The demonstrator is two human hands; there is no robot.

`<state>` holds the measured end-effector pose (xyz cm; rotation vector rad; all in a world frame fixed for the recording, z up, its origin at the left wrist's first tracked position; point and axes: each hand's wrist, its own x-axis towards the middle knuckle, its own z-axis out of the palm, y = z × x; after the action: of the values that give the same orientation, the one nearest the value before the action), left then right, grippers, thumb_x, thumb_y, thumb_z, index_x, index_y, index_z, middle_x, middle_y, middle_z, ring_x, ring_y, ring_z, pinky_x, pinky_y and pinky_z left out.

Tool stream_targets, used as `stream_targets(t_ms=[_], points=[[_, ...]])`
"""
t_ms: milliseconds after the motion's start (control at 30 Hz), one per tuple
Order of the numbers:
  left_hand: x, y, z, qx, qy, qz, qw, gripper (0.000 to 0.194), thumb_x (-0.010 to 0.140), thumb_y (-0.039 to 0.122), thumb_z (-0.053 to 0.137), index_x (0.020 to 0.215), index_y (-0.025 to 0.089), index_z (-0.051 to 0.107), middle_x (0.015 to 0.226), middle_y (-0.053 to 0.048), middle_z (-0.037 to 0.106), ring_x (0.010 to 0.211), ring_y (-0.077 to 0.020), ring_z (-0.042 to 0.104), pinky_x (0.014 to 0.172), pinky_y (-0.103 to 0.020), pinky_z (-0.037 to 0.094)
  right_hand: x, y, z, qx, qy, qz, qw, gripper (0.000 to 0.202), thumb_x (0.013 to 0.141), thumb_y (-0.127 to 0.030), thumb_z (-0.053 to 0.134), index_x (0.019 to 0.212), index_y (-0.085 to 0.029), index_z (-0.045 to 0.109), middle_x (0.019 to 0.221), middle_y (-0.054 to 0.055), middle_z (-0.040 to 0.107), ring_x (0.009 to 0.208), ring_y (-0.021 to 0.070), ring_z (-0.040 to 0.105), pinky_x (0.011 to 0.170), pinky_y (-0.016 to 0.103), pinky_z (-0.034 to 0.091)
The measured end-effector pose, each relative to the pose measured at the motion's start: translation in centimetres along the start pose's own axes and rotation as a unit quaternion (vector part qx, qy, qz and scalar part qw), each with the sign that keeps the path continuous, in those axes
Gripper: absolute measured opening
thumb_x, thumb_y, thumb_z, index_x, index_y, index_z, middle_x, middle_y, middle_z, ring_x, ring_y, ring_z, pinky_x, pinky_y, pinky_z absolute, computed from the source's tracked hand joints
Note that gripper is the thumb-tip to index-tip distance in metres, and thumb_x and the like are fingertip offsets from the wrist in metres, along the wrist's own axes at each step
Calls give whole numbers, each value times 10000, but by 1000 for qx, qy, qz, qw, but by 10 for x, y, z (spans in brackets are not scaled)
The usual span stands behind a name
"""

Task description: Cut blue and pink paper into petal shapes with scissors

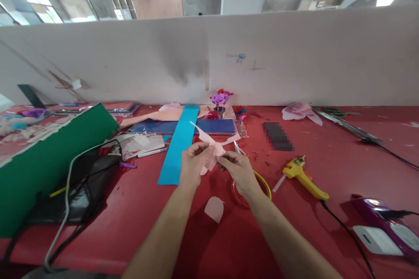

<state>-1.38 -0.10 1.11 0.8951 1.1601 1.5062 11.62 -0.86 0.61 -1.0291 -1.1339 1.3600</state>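
Between my two hands is a pale pink paper piece (216, 148) with long thin strips reaching up to the left and right. My left hand (195, 161) pinches its left side, fingers closed. On the other side, my right hand (238, 169) grips the lower right part of the paper between thumb and fingers. A rounded pink paper petal (214, 209) lies on the red table below the hands. Under my right wrist sits a roll of tape with a yellow rim (267, 188). A bright blue paper strip (176, 157) lies just left of my left hand.
On the red table (131, 226), a yellow glue gun (303, 176) and a purple device (376, 209) lie to the right. Paper flowers (221, 98) stand near the white partition (131, 61). A green board (49, 161), cables and a black bag (98, 178) fill the left.
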Motion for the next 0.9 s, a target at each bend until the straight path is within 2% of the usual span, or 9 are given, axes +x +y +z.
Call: stream_targets(t_ms=[167,333,467,567,767,900], points=[[1,2,-1,22,-25,-2,999,226,592,295,797,744,152,710,722,-16,663,642,-111,563,597,-232,432,2,-5,-4,-28,-5,3,1000,97,679,-273,683,676,-180,708,571,-16,613,524,114,508,540,245,406],[1,2,-3,-11,-60,-24,998,205,597,297,798,705,148,706,684,-18,653,654,-126,583,661,-263,466,3,-7,-9,-50,-8,-26,998,110,706,-248,615,686,-186,703,591,-25,601,550,112,493,559,242,383],[1,2,-2,10,-47,-11,999,225,577,282,808,733,139,730,708,-39,674,674,-137,589,660,-266,463,3,-9,-11,-95,-21,-56,994,137,707,-207,556,676,-191,689,591,-33,575,566,120,478,575,248,374],[0,1,-1,12,-27,-6,1000,229,576,272,807,743,139,724,733,-38,678,677,-128,585,650,-256,457,2,-11,-12,-81,-23,-56,995,138,709,-207,547,615,-193,648,569,-31,565,565,127,490,584,251,389],[-2,2,1,16,-31,14,999,299,621,290,786,883,179,695,610,39,578,579,-88,539,594,-224,433,2,-10,-11,-35,-14,-40,998,125,728,-298,650,673,-186,662,610,-23,606,576,127,542,607,260,426],[-4,7,2,-39,-1,3,999,407,727,438,691,1067,221,633,704,16,623,662,-123,609,652,-255,472,3,-7,-9,16,16,5,1000,163,707,-337,693,664,-181,671,589,-15,624,548,117,548,587,251,435]])
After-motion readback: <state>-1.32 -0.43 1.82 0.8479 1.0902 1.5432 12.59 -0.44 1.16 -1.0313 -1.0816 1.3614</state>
